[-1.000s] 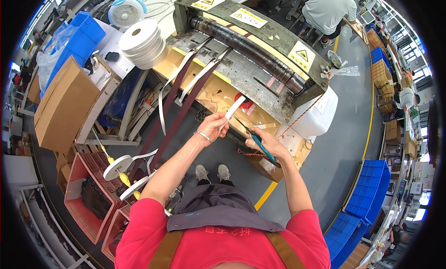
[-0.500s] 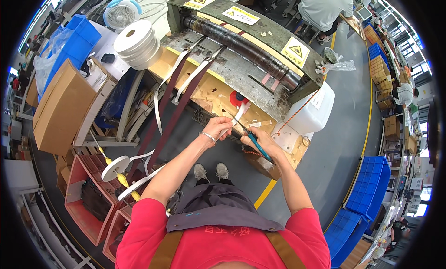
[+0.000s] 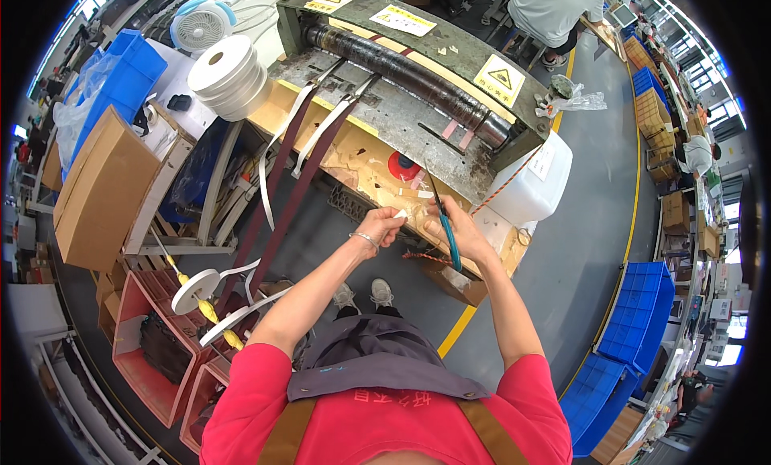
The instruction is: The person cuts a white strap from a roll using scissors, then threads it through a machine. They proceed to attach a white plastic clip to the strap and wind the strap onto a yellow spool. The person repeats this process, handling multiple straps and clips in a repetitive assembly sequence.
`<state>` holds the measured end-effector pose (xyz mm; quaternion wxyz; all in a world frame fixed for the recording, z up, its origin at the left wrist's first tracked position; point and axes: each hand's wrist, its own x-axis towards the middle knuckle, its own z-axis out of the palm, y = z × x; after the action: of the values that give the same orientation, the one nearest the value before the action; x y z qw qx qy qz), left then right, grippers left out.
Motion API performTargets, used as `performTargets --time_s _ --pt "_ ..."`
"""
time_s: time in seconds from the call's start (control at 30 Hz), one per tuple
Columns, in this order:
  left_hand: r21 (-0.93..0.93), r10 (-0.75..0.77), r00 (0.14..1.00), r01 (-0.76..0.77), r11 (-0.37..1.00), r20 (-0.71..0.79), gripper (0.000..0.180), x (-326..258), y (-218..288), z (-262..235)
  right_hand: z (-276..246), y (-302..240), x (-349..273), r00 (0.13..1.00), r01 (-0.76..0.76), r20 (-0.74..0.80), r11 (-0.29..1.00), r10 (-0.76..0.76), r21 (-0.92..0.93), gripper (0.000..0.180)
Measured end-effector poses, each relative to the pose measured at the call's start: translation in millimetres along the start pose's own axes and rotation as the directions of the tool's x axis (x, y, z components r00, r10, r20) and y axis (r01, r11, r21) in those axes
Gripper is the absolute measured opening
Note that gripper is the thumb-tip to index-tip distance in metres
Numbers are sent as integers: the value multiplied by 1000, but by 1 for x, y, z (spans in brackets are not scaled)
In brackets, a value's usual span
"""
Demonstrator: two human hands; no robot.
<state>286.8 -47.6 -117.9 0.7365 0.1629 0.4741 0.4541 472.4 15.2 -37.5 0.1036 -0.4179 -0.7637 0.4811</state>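
Scissors [image 3: 448, 234], grasped in the right hand [image 3: 466, 234], point lengthwise forward toward the roller press [image 3: 401, 78]; to their left, apart, the left hand [image 3: 381, 227] pinches a white strip [image 3: 401, 214].

Scissors [image 3: 446, 227] right of strip [image 3: 401, 214]

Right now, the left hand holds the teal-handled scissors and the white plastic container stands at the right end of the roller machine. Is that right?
Not quite: the head view shows the teal-handled scissors in the right hand, not the left hand. The white plastic container does stand at the right end of the roller machine.
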Motion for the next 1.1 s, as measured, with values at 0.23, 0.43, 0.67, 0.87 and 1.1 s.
performTargets --time_s 0.23,0.43,0.67,0.87,1.1 --pt "22 216 976 -217 976 11 19 -3 2 28 -18 -16 -1 993 94 30 915 -115 392 57" --pt "154 513 858 -510 846 24 23 -2 12 50 -3 -12 4 994 58 63 938 -84 342 52" --pt "322 638 703 -554 768 -315 7 23 2 13 2 -43 -19 987 -30 -147 963 71 267 44" --pt "180 400 860 -360 916 -317 7 18 19 -9 -38 -32 -93 839 288 -509 951 -193 114 44" --pt "246 344 906 -284 927 -247 9 26 17 -14 -52 20 -134 854 -398 -433 899 290 -182 42"
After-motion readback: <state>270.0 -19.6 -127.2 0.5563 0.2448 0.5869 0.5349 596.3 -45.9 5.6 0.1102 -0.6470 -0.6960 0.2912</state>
